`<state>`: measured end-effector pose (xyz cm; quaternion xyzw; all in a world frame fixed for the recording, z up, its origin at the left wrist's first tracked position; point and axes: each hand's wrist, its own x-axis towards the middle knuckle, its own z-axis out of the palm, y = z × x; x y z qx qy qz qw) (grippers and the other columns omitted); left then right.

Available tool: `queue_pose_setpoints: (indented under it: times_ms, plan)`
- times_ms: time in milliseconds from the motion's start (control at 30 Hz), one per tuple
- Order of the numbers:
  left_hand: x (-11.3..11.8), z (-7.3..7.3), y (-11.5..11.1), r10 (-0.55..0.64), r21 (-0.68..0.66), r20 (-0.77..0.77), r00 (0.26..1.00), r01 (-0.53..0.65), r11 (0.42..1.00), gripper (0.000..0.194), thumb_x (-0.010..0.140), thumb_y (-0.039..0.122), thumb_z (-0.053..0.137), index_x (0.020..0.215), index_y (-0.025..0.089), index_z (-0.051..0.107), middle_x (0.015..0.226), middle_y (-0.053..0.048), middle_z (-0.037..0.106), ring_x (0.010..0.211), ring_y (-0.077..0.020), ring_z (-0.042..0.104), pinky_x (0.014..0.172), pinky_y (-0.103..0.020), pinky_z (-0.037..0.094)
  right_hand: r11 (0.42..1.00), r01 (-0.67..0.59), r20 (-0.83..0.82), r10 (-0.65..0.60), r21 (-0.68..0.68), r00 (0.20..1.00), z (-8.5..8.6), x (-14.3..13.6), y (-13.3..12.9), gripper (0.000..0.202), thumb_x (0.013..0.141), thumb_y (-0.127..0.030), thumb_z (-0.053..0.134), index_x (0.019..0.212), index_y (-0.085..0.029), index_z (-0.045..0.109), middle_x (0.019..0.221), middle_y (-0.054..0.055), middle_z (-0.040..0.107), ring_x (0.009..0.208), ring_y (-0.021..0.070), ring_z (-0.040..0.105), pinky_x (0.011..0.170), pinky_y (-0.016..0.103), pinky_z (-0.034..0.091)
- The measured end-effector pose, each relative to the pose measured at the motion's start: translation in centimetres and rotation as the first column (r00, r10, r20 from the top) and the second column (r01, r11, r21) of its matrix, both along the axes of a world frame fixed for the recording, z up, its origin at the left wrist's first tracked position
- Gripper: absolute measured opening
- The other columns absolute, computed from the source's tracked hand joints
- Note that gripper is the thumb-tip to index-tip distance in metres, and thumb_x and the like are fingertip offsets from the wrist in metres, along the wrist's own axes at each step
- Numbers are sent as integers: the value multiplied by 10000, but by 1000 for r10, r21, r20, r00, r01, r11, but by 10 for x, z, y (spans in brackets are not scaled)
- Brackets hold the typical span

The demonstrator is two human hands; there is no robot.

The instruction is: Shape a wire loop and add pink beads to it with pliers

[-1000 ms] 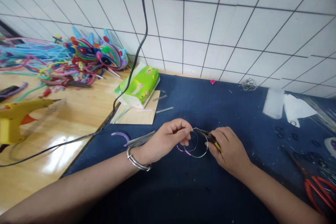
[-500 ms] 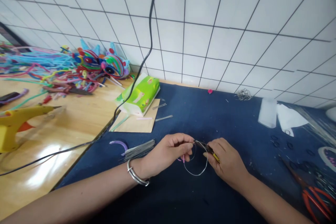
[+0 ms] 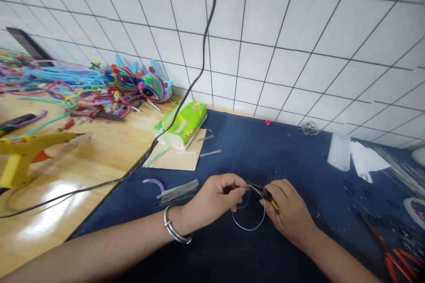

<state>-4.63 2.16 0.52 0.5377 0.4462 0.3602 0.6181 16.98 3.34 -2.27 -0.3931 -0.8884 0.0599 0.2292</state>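
Between my hands hangs a loop of thin silvery wire [image 3: 249, 229]. My left hand [image 3: 221, 196] pinches the wire near its top, thumb against fingers, and a small bit of pink shows below the fingertips. Wrapped in my right hand [image 3: 288, 205] is a pair of pliers [image 3: 274, 202] with a yellow-and-black handle. The pliers' dark jaws reach left to the wire, close to my left fingertips. Whether the jaws grip the wire is too small to tell. Left of my left hand lie a bundle of straight wires [image 3: 179, 192] and a purple curved strip [image 3: 155, 181].
A yellow glue gun [image 3: 29, 150] and a pile of colourful pipe cleaners [image 3: 66, 77] lie on the wooden table. A black cable [image 3: 203, 64] crosses over a green tissue pack [image 3: 186, 124]. Red-handled scissors [image 3: 395, 258], dark rings and a tangle of wire [image 3: 310, 128] are at the right.
The view has shifted slightly, so the surroundings sit a little lower and further right. My left fingers have turned slightly, and less of the pink part shows. Both hands keep their holds.
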Motion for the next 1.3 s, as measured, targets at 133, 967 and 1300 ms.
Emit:
queue_pose_setpoints:
  times_ms: [133, 967, 1300]
  plan:
    - [0, 0, 1, -10, -8, 25, 1000, 10, 1000, 170, 791, 288, 547, 794, 122, 580, 622, 20, 521, 494, -59, 472, 506, -203, 420, 1000, -17, -11, 17, -14, 1000, -1, 0, -1, 177, 851, -290, 459, 921, -143, 527, 839, 83, 527, 773, 184, 488, 705, 357, 434]
    - [0, 3, -4, 113, 486, -222, 968, 10, 874, 127, 801, 134, 491, 754, 137, 609, 655, -8, 559, 600, -94, 482, 587, -217, 397, 988, -51, -111, 34, -149, 993, 7, -8, -15, 146, 860, -236, 437, 955, -143, 499, 874, 86, 503, 796, 186, 440, 733, 368, 414]
    - [-2, 3, -4, 94, 556, -255, 962, 67, 829, 125, 808, 121, 487, 792, 129, 610, 665, -16, 568, 618, -96, 508, 607, -222, 413, 970, -100, -159, 65, -220, 985, 11, -8, -15, 115, 871, -202, 392, 899, -156, 493, 806, 62, 487, 743, 169, 426, 684, 344, 405]
